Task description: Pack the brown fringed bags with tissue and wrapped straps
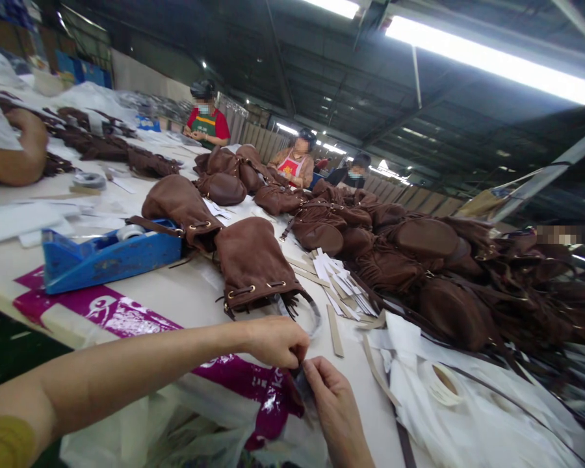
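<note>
My left hand reaches in from the left, its fingers closed on a dark strap. Close beside it, my right hand pinches the same strap between thumb and fingers. A greyish, shiny strap wrapping curves up from my hands toward a brown drawstring bag, which lies on the table just beyond. Gold eyelets and a cord run along the bag's mouth. The strap's end hangs below my fingers, partly hidden and blurred. A second brown bag lies behind the first.
A blue tape dispenser stands at left on purple printed plastic. Paper strips lie mid-table. Brown bags are heaped at right, beside a white tape roll. Co-workers stand across the table; another person's arm is at left.
</note>
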The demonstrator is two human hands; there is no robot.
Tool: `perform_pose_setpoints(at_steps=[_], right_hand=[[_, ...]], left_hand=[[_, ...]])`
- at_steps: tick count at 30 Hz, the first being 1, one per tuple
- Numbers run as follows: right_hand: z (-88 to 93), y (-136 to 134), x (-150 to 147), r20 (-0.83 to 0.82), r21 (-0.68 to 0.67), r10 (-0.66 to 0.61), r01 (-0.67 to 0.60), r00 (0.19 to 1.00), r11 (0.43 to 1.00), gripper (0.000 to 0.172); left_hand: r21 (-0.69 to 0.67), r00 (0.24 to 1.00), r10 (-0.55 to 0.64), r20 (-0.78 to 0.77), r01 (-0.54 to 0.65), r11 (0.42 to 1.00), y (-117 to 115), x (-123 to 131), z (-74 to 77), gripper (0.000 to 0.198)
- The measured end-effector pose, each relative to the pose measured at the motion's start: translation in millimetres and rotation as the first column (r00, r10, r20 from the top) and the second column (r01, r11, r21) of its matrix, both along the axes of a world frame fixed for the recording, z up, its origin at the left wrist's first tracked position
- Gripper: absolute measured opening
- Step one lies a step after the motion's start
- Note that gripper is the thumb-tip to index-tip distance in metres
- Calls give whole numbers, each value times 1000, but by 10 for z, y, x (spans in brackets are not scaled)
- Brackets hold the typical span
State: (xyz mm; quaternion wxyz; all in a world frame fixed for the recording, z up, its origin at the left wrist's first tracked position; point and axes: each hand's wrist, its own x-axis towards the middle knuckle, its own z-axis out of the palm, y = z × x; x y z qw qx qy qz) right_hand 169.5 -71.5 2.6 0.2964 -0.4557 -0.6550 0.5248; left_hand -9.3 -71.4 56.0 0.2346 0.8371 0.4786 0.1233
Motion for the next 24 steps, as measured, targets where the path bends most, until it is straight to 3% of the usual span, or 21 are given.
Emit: perform_pose_setpoints(at_steps=[2,6,8,9,11,13,15,17,18,20,22,24], right_hand=[[-20,-10,-24,-1,17,10,-10,1000,1000,44],[-42,-77,-15,93,245,13,-36,996,969,42],[-63,-132,-21,78,283,-2,-20,997,959,41],[-77,-165,-35,43,229,5,-15,999,973,41],[-114,-247,-85,-82,-3,40,-40,996,999,41],[-158,-354,-160,-240,-249,42,-104,970,963,40],[-213,-489,-261,-373,-373,-6,-145,928,916,40],[-274,-650,-392,-458,-415,-72,-141,886,899,41],[-306,-737,-470,-483,-426,-99,-134,870,895,41],[-360,-911,-639,-519,-434,-143,-116,843,893,42],[-394,-1054,-801,-533,-446,-171,-103,828,889,43],[-406,-1142,-927,-529,-453,-171,-106,831,885,44]], left_hand=[[12,999,-26,-25,26,1000,-12,-29,8,12],[-70,994,-105,11,105,992,-41,-109,10,7],[-102,990,-135,47,140,985,-56,-134,6,9],[-102,988,-143,65,149,984,-69,-141,7,9],[-57,988,-138,71,142,988,-134,-147,22,8],[80,996,-85,41,81,993,-287,-158,50,8],[290,997,48,52,-61,955,-562,-183,75,11],[392,949,249,193,-307,867,-946,-216,66,8],[338,887,356,293,-445,829,-1159,-229,41,3],[19,710,545,447,-616,787,-1568,-236,-64,10],[-312,550,656,516,-593,742,-1884,-212,-237,18],[-497,370,701,610,-510,702,-2064,-168,-447,23]])
